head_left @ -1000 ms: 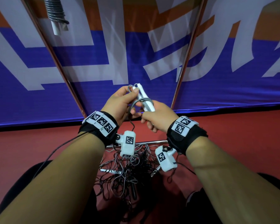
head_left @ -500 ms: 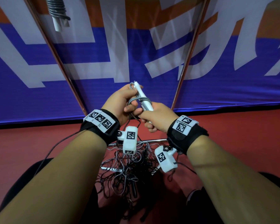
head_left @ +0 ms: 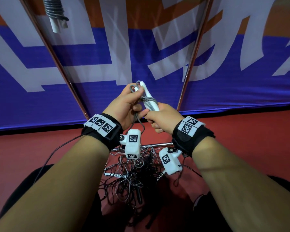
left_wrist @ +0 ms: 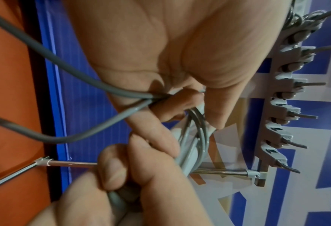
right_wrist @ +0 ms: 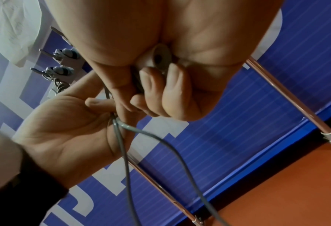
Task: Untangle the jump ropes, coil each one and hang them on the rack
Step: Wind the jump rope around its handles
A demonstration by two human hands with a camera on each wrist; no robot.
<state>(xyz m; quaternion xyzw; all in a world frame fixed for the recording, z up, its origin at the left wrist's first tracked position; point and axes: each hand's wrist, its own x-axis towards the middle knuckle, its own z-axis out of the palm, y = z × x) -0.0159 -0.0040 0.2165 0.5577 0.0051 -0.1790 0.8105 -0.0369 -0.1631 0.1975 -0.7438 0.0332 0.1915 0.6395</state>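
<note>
In front of me both hands hold one jump rope. My right hand [head_left: 159,117] grips the lower ends of its two white handles [head_left: 150,100]; the round butt of a handle [right_wrist: 159,58] shows between its curled fingers. My left hand [head_left: 128,104] pinches the grey cord [head_left: 147,99] at the handles' tops, where a few turns lie wound round them. Slack grey cord [left_wrist: 79,73] runs off from the left fingers and hangs below. A tangled pile of ropes [head_left: 132,180], grey and black, lies on the red floor under my wrists.
A coiled rope [head_left: 54,12] hangs at the upper left. The rack's hook strip [left_wrist: 276,110] is on the blue banner wall, with two slanted copper poles [head_left: 193,52] and a metal bar [head_left: 155,144] on the floor. My dark-clad knees flank the pile.
Both hands have risen a little. The loose grey loop that hung off the handles now lies tight round them, and the left fingers have moved up to the handles' tops.
</note>
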